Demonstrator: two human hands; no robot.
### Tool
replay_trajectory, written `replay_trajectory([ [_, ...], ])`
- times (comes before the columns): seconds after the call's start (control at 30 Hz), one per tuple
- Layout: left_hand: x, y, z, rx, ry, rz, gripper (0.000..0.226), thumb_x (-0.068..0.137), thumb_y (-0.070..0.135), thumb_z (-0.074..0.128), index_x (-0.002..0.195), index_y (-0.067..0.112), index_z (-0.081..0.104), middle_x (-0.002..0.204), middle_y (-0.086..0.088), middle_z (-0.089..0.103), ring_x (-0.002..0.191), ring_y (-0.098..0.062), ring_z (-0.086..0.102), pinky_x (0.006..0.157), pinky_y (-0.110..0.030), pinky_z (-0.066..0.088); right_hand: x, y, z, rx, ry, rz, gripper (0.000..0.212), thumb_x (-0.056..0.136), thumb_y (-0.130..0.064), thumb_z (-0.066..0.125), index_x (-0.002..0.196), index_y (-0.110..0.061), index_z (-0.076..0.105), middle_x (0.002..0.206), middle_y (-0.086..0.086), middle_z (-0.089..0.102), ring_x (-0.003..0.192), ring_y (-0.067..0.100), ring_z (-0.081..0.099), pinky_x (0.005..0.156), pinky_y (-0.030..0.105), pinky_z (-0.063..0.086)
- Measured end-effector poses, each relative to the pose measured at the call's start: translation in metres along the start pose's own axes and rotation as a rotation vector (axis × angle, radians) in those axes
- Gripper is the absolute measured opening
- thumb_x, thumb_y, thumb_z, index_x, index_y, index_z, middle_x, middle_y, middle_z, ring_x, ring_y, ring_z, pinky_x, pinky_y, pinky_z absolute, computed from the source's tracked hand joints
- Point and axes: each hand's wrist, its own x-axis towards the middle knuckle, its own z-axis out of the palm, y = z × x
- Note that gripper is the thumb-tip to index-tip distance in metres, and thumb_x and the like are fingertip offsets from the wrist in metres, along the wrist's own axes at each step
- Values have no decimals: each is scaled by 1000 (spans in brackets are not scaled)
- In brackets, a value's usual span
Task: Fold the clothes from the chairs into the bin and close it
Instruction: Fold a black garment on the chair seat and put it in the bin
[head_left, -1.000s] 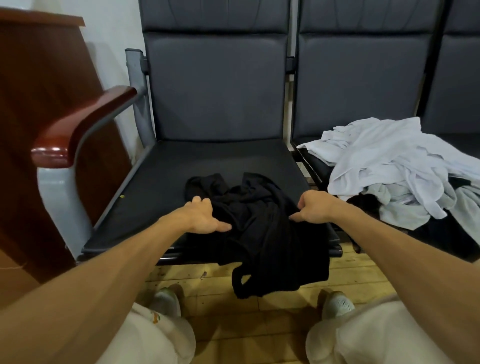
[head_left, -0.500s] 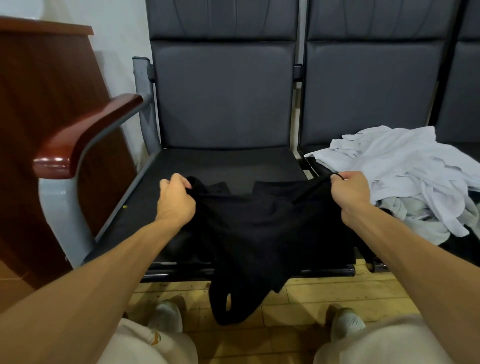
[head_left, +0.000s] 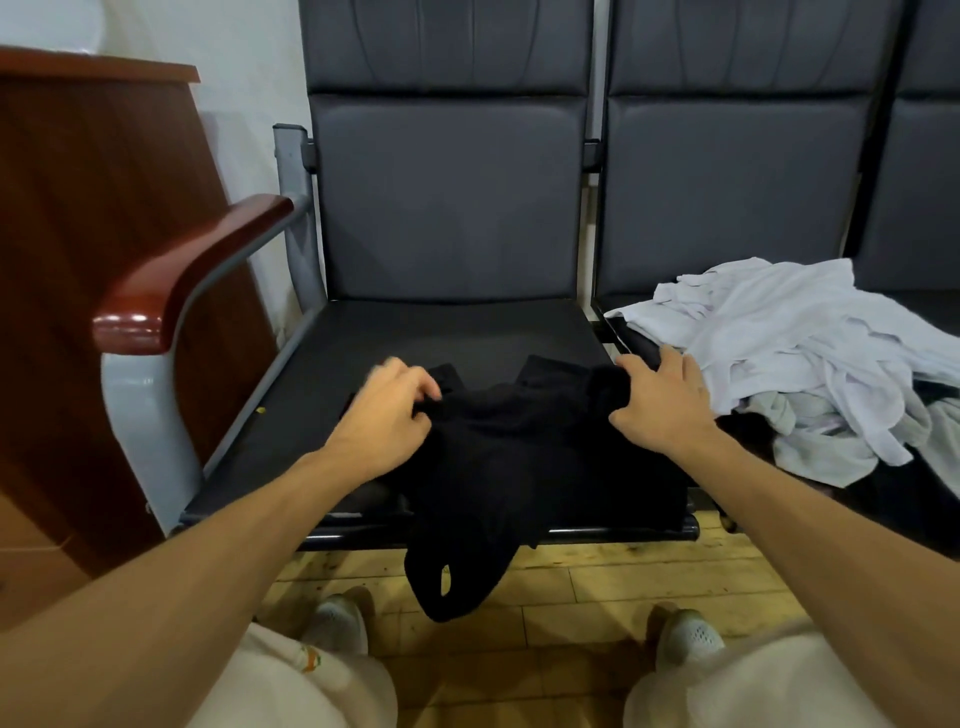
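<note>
Black garment (head_left: 519, 467) sits between the hands: left hand (head_left: 384, 421) pinches it (blurry), right hand (head_left: 662, 402) rests open.

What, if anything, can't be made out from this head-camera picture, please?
1. The bin: outside the head view's edges.
2. The grip of the left hand on the crumpled black garment: head view, motion blur over its fingers.
3. Whatever lies under the pile of white and pale grey clothes: head view, the pile covers it.

Left hand (head_left: 382, 423) palm down, fingers curled, blurred; right hand (head_left: 667, 402) flat, fingers spread.
</note>
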Motion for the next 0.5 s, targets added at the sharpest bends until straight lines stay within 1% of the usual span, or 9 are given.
replay_trajectory([
  [0.07,-7,3,4,-64,-232,109,22,89,4,57,101,21,63,101,1,52,94,-17,56,90,-30,46,-5,-4,-2,-44,32,-125,65,83,-26,66,141,-30,39,141,12,29,132,34,26,107,43,31],
  [0.1,-10,3,7,-27,-358,139,21,92,9,58,107,24,63,105,3,52,98,-15,55,91,-26,45,-8,-5,-3,4,21,-217,57,84,-25,68,136,-28,46,132,10,37,125,30,36,104,39,35],
  [0.17,-11,0,14,78,-520,159,30,97,21,55,127,24,56,121,6,47,114,-11,45,100,-25,39,-15,-9,-6,182,-124,-391,32,85,-20,70,116,-23,63,106,2,57,98,17,56,93,29,45],
  [0.2,-11,-1,17,109,-541,155,36,99,25,52,134,23,51,128,6,44,121,-11,40,106,-28,35,-20,-11,-6,206,-238,-467,22,87,-20,70,108,-23,67,95,-3,63,87,9,60,86,23,46],
  [0.23,-11,-2,18,124,-539,142,40,100,27,49,139,22,46,134,7,41,126,-12,35,110,-31,32,-24,-13,-5,175,-346,-529,17,88,-22,68,105,-22,69,91,-6,67,83,4,61,83,19,46],
  [0.3,-10,-4,22,161,-539,115,46,102,32,44,146,23,37,145,7,35,135,-14,28,114,-37,28,-28,-18,0,77,-481,-578,21,93,-30,62,110,-22,70,105,-5,68,94,5,62,89,20,46],
  [0.37,-8,-7,27,232,-578,87,51,103,36,39,151,23,27,153,6,27,141,-17,22,116,-41,26,-26,-19,2,12,-516,-549,32,96,-38,54,122,-23,65,123,-3,61,113,12,56,100,26,42],
  [0.43,-3,-10,31,264,-587,40,52,104,38,33,152,23,24,156,5,24,143,-19,21,117,-41,24,-20,-16,5,-41,-555,-498,46,98,-46,47,138,-24,52,141,-3,49,131,16,44,110,29,33],
  [0.5,4,-14,35,248,-570,-19,51,104,41,30,152,24,27,156,4,27,144,-19,23,116,-42,24,-11,-12,10,-97,-613,-455,57,98,-52,41,148,-26,36,155,-3,33,143,17,29,117,31,21],
])
